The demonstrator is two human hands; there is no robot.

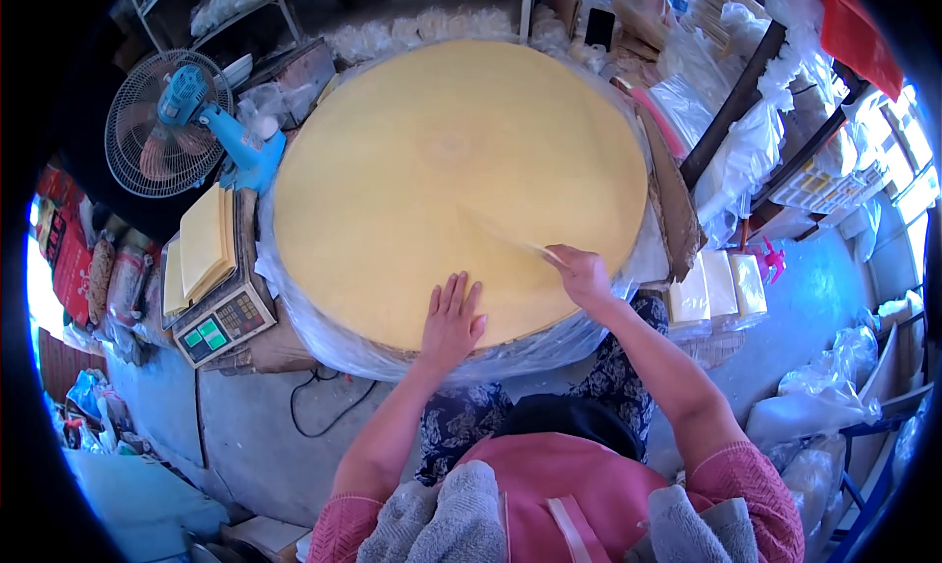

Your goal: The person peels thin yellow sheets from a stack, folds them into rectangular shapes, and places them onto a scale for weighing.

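A large round pale-yellow sheet or stack of sheets (392, 141) lies flat in front of me, with clear plastic (343, 352) around its rim. My left hand (453, 313) rests palm down on its near part, fingers stretched out and holding nothing. Over the right half, my right hand (581, 273) is closed on the near end of a thin, pale, pointed strip (510, 236). This strip slants toward the middle of the round surface. Whether it is a blade or a lifted piece of the yellow sheet, I cannot tell.
At the left stand a blue fan (182, 97) and a digital scale (231, 327) bearing folded yellow sheets (208, 239). Clear-wrapped yellow packs (716, 283) sit at the right. A cardboard flap (669, 200) borders the round surface. A dark cable (304, 430) lies on the floor.
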